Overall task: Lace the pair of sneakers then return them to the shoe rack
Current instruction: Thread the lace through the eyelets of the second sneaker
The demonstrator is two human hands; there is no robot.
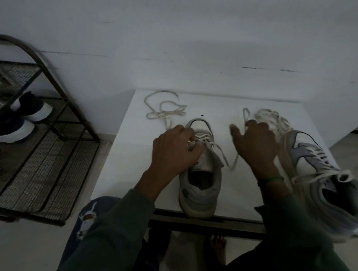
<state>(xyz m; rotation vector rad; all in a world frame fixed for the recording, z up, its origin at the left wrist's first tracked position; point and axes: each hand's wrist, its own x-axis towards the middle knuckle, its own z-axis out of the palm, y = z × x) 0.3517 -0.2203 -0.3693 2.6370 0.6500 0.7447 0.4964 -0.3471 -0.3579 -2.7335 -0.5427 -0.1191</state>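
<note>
Since you've parked the grey-and-white low-top sneaker (200,184) heel-toward-you at the near edge of the white-topped bench (131,153), both hands get a straight shot at the eyelets. Your left hand (176,150) sits over the tongue with its fingers curled, pinching the threaded off-white lace (217,147) where it crosses. I'd guess that's to stop the tension slipping. Your right hand (255,144) is raised off to the side, fingers curled round the free end of that lace and thumb sticking out, which looks like a slack-pulling grip.

The second grey-and-white sneaker (322,177) lies tilted at the bench's right edge, probably just shoved clear. A loose off-white shoelace (165,111) lies at the far left of the bench, and a tangle of pale lace (269,117) sits behind your right hand. The dark metal mesh shoe rack (47,148) stands on the floor to your left, with dark white-soled shoes (21,130) on it.

Fuzzy bits: the right hand is motion-blurred, so exactly where it grips is a guess. Your left hand covers the upper eyelets, so you can't count the finished rows. The frame edge cuts off the second sneaker and the rack.
</note>
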